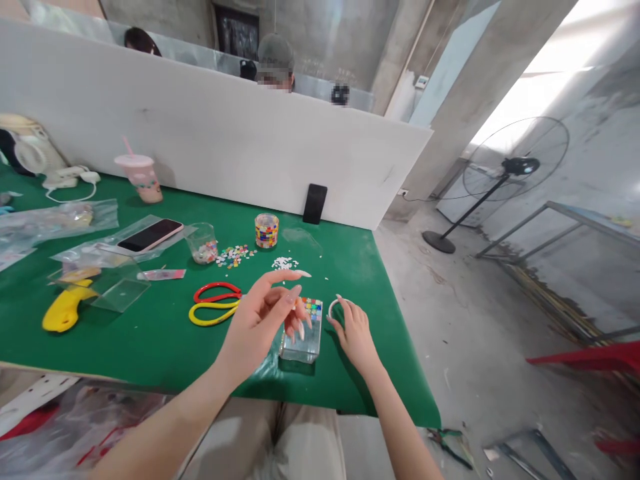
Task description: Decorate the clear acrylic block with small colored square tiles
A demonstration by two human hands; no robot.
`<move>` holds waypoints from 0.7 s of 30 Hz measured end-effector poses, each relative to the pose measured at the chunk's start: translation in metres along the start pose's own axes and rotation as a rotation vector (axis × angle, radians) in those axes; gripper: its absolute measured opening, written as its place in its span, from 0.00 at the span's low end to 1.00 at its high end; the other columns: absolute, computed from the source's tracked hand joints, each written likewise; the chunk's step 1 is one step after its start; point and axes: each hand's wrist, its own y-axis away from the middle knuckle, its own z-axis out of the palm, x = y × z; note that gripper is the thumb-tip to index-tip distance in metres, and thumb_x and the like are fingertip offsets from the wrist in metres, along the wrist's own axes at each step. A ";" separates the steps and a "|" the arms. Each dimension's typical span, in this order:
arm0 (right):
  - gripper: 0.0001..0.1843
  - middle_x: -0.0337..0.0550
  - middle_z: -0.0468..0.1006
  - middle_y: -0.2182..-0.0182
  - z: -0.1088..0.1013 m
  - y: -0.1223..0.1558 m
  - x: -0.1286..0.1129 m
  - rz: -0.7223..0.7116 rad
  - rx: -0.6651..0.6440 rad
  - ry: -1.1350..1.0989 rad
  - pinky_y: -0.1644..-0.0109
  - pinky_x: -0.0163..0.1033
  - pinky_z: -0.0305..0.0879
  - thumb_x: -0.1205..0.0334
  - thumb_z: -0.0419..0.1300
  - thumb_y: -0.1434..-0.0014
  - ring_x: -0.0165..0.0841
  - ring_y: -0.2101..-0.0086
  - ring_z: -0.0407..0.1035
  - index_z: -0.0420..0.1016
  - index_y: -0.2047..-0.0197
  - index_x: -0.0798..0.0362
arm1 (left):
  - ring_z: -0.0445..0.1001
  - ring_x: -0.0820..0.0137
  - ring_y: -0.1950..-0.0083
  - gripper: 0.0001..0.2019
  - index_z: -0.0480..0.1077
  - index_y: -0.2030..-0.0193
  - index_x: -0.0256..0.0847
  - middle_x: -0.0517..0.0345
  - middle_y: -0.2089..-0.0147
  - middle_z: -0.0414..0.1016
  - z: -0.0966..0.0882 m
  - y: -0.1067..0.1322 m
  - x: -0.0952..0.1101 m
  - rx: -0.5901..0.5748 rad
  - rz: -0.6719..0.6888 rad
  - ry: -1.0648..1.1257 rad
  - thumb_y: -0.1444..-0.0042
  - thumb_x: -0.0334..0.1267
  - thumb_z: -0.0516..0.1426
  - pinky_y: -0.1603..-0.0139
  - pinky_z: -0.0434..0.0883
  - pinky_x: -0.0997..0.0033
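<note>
"Green table top [363, 260]. Dial centred on the clear box [301, 345], 12 at the far side. Hands first: left?"

"Left hand [263, 310]: forearm in from 7 o'clock, hand raised over the box's left part. Index finger stretched toward 3, thumb angled up beneath it, remaining fingers curled downward in front of the box."

"Grip?"

"Thumb close to the fingers. Whether something small is pinched there, cannot tell; contact with the box, likewise."

"Right hand?"

"Right hand [355, 327]: at 3 o'clock, just beside the box, forearm in from 5. Thumb and fingers curved round a white ring [331, 311], grasping it."

"Containers. Box?"

"Transparent walls, coloured tiles [314, 307] in rows at its 12 o'clock end; the near part is bare."

"Others?"

"Round tub [267, 231] at 11 o'clock, sides banded with multicoloured tiles; contents not readable. Clear cup [203, 241] between 10 and 11, mixed chips gathered in its bottom. Loose coloured chips [235, 255] lie just beside it, on its 3 o'clock side. White chips [284, 264] in a small heap between 11 and 12. Pink cup [140, 177] farther out, between 10 and 11, straw fitted; filling hidden."
</note>
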 end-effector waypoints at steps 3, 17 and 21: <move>0.19 0.54 0.77 0.49 -0.015 -0.012 -0.030 -0.044 0.024 -0.067 0.44 0.55 0.69 0.55 0.47 0.30 0.41 0.47 0.71 0.71 0.42 0.51 | 0.70 0.78 0.77 0.06 0.72 0.53 0.45 0.65 0.74 0.75 0.006 -0.007 0.005 -0.023 0.108 -0.072 0.36 0.37 0.56 0.77 0.69 0.82; 0.25 0.43 0.70 0.37 -0.037 -0.055 -0.121 -0.311 0.047 -0.603 0.35 0.56 0.63 0.51 0.41 0.28 0.42 0.36 0.61 0.63 0.33 0.39 | 0.71 0.79 0.82 0.07 0.70 0.58 0.50 0.69 0.76 0.75 0.037 -0.040 0.007 0.077 0.238 0.162 0.41 0.40 0.63 0.82 0.68 0.86; 0.18 0.42 0.76 0.45 -0.032 -0.059 -0.127 -0.194 0.172 -0.692 0.44 0.49 0.73 0.58 0.50 0.29 0.39 0.45 0.70 0.75 0.42 0.36 | 0.68 0.81 0.83 0.08 0.70 0.55 0.51 0.69 0.77 0.74 0.038 -0.042 0.007 0.021 0.168 0.210 0.41 0.40 0.62 0.84 0.66 0.87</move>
